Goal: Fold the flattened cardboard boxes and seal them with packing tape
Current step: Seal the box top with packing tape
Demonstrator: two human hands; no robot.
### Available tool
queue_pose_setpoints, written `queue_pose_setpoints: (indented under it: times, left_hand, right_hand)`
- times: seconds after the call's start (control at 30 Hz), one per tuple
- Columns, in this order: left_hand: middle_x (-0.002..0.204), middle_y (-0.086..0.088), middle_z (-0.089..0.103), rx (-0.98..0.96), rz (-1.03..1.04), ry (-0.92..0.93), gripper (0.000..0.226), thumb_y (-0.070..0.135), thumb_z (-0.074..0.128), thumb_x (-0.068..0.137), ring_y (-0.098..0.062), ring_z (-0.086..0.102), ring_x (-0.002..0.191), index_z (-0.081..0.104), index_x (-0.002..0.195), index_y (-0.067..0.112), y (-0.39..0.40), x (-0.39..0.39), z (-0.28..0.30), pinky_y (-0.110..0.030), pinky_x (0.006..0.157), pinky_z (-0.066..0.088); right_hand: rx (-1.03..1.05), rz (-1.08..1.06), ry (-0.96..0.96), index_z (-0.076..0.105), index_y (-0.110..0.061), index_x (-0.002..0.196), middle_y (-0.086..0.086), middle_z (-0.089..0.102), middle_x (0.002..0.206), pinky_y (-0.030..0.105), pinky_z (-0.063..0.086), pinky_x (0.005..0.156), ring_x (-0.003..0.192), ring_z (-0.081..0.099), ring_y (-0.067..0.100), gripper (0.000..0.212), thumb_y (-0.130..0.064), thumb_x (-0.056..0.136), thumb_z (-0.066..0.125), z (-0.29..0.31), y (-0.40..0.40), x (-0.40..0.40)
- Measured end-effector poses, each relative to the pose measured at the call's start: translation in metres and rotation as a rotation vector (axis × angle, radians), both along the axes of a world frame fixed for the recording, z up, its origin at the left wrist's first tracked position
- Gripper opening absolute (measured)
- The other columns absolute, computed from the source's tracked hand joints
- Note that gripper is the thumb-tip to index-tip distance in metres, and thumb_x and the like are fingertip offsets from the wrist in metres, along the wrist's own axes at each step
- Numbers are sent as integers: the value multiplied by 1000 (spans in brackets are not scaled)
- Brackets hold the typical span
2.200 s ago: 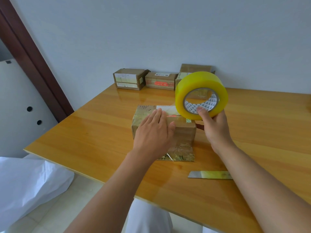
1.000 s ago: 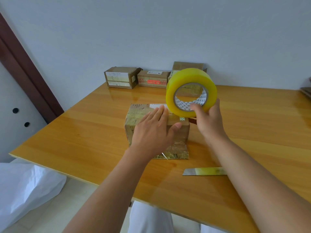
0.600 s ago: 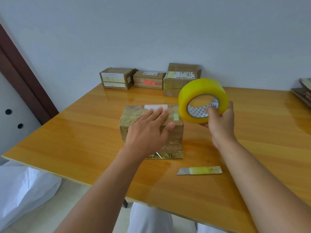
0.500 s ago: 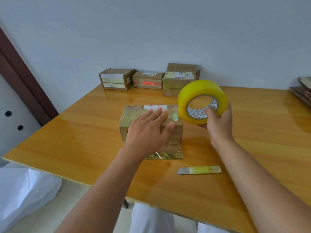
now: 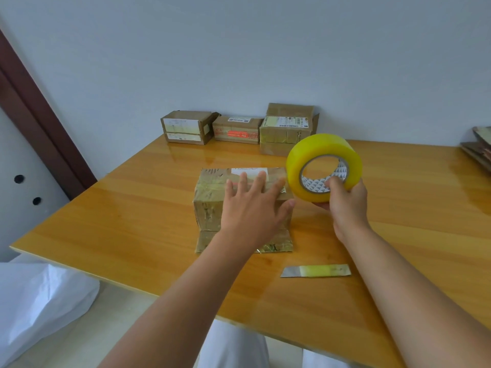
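The cardboard box (image 5: 212, 205) sits in the middle of the table (image 5: 127, 216), its near flap folded out flat toward me, and nearer still a short cut strip of tape (image 5: 316, 270) lies on the wood to my right. My left hand (image 5: 252, 211) lies flat on the box top, fingers straight and spread, just as it did a moment ago, so the box has not shifted. What has changed is my right hand (image 5: 345, 203): it grips the yellow tape roll (image 5: 324, 167), thumb hooked inside the core, and it has swung the roll out from over the box to hang off its right edge, lower than before. I cannot see a free tape end between roll and box, so I judge the strip is not yet laid and I am only lining up. Beyond, three taped boxes (image 5: 236, 128) stand against the wall, and some flattened cardboard (image 5: 478, 150) shows at the far right edge.
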State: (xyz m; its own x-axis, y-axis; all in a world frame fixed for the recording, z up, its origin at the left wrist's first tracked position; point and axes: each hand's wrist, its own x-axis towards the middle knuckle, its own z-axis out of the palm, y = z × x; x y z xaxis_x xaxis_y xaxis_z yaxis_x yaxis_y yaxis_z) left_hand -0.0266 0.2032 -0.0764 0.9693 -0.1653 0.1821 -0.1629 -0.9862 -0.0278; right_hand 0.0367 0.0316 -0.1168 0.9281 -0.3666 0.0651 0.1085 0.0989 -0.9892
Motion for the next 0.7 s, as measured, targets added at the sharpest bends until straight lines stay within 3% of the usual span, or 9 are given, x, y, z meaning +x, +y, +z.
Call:
queue_pose_setpoints:
  times: [0.07,0.13,0.3,0.47,0.6,0.7]
  left_hand:
    - [167,1,7,-26,-78,-47,62,55,18,103,-24,-3,154,20,157,23,-1,2,-3,-45,124,-1]
    - [167,-2,9,-55,-117,-60,62,48,20,104,-17,1,153,20,157,15,-1,5,-5,-36,123,-1]
    - [165,2,17,-132,-90,-61,63,46,23,102,-11,11,152,15,159,21,15,11,-6,-32,123,8]
    - [160,4,29,-52,-84,-119,65,58,19,102,-13,26,147,27,156,22,25,11,-5,-33,120,16]
    - [166,-1,10,-33,-113,-82,64,50,14,105,-12,6,153,14,159,15,22,15,-6,-30,123,4]
    - [166,-3,7,-61,-100,-57,63,48,14,105,-12,4,153,8,159,15,22,17,-6,-30,123,3]
  right_hand:
    - [-2,20,-4,63,-29,111,-2,69,101,59,57,82,96,65,21,28,-22,84,59,-2,0,0]
    - [-8,45,-11,62,-30,111,-2,68,102,58,57,83,98,65,22,29,-24,82,59,-3,1,0]
    - [20,203,-18,56,-23,123,5,67,113,45,62,74,102,67,24,37,-17,89,68,-10,6,2]
    - [98,323,1,47,-23,133,4,64,122,35,60,74,105,68,18,60,-13,83,79,-11,10,3]
    - [152,341,23,48,-25,132,4,65,122,31,58,71,102,69,16,61,-10,82,79,-10,9,4]
    - [170,342,32,50,-27,131,1,66,121,29,58,69,99,70,13,58,-10,83,77,-9,10,4]
